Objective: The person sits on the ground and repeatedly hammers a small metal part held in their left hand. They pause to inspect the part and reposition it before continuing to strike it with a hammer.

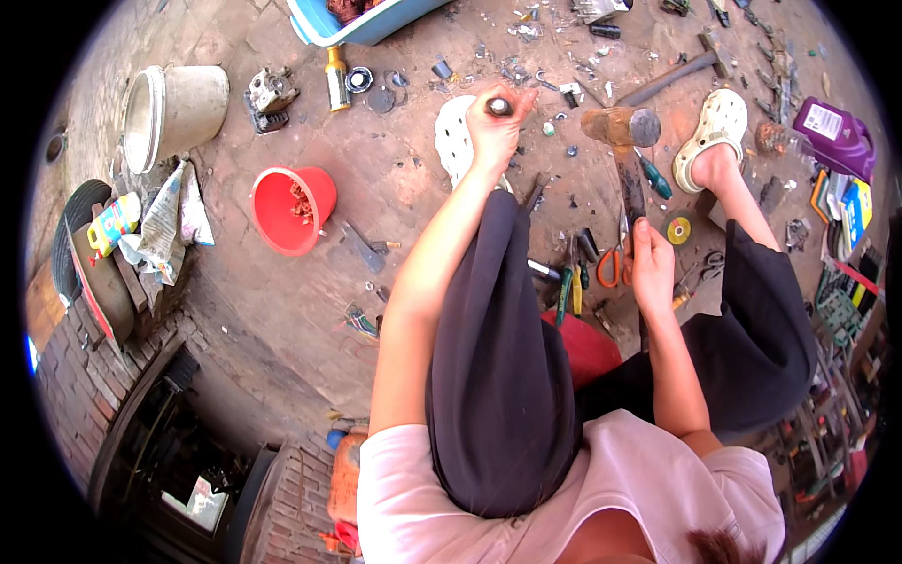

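Note:
My left hand point(493, 141) is closed around an upright tool with a round, shiny metal end point(500, 107); the rest of it is hidden by my fist. That hand is over the white clog point(453, 132) on my left foot. In my right hand point(652, 268) is the handle of a hammer point(631, 183), its rusty head point(620, 127) pointing away from me and raised above the ground. Near the hammer lie a green-handled screwdriver point(654, 175), orange-handled scissors point(613, 266) and a yellow disc point(677, 229).
Left of me stand a red bucket point(329, 195) with copper-coloured scraps and a white bucket point(207, 103). A blue basin point(376, 28) is at the far side. Another hammer point(667, 80) lies beyond my right clog point(723, 113), and a purple jug point(836, 139) is at right.

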The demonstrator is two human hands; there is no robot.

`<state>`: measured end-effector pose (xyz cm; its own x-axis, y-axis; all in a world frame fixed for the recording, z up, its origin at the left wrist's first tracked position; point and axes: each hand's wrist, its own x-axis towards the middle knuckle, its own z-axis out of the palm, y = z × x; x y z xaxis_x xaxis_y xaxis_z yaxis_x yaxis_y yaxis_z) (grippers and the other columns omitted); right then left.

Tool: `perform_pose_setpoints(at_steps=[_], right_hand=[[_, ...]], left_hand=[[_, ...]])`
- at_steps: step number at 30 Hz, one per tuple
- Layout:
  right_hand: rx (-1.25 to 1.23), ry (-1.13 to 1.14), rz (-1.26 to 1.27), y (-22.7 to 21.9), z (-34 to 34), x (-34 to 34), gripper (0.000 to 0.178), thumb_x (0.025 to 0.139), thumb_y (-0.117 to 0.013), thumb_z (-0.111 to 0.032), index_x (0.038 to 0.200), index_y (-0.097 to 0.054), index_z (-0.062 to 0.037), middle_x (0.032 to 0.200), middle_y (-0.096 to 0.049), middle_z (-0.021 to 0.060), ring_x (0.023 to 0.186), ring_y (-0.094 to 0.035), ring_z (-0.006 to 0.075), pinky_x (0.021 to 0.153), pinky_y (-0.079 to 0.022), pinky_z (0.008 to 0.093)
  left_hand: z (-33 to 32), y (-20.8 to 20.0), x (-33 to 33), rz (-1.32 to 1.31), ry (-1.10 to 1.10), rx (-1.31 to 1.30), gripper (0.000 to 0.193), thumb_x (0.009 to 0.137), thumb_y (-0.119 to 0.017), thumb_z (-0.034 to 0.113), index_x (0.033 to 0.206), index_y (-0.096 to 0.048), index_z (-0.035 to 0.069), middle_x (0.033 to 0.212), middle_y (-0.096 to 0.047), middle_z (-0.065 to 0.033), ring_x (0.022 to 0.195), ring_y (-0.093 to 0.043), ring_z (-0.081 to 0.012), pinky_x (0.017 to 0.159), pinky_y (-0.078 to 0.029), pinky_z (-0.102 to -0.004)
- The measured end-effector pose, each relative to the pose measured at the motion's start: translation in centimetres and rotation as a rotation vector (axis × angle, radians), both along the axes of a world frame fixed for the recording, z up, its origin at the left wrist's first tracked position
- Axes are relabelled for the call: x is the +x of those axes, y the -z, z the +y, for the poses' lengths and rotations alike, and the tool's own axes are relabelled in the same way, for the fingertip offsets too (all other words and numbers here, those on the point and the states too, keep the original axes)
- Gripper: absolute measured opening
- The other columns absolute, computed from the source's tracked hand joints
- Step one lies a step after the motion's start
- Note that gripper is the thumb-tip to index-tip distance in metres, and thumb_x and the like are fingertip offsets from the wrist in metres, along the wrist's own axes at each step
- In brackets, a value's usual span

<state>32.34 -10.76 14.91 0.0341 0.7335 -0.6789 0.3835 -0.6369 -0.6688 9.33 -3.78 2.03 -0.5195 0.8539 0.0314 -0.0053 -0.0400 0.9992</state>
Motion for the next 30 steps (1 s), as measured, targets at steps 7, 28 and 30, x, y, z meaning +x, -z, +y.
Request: perform_pose_setpoints(at_steps=[7, 28, 30], right_hand=[[0.077, -0.056, 0.029, -0.7, 1.0, -0.7, 0.049, 0.097, -0.045, -0.04, 0.064, -0.046, -0.0035, 0.055, -0.04, -0.0027, 0.05, -0.036, 0.0057, 0.045, -0.029, 0.0233], [0.425, -0.123, 0.198, -9.4, 5.5, -6.9, 0.047, 0.097, -0.041, -0.04, 0.068, -0.047, -0.0038, 0.051, -0.039, -0.0027, 0.043, -0.035, 0.0072, 0.041, -0.027, 0.0223], [0.683, -0.12, 0.349, -9.3, 5.4, -6.1, 0.043, 0.096, -0.042, -0.038, 0.072, -0.047, -0.0026, 0.052, -0.039, -0.0022, 0.044, -0.034, 0.007, 0.041, -0.027, 0.0217]], left_hand=[[0.8, 0.2, 0.9, -0.004, -0.106, 0.003, 0.032, 0.075, -0.075, 0.003, 0.061, -0.047, 0.001, 0.063, -0.047, -0.0008, 0.058, -0.043, -0.0087, 0.054, -0.038, -0.0238], [0.0, 1.2, 1.2, 0.065, -0.192, -0.048, 0.025, 0.077, -0.069, 0.006, 0.064, -0.049, 0.0, 0.062, -0.044, -0.005, 0.058, -0.039, -0.0108, 0.053, -0.034, -0.0254], [0.4, 1.3, 1.2, 0.076, -0.165, -0.031, 0.025, 0.077, -0.069, 0.006, 0.064, -0.049, 0.0, 0.062, -0.044, -0.0051, 0.058, -0.04, -0.0108, 0.053, -0.035, -0.026]])
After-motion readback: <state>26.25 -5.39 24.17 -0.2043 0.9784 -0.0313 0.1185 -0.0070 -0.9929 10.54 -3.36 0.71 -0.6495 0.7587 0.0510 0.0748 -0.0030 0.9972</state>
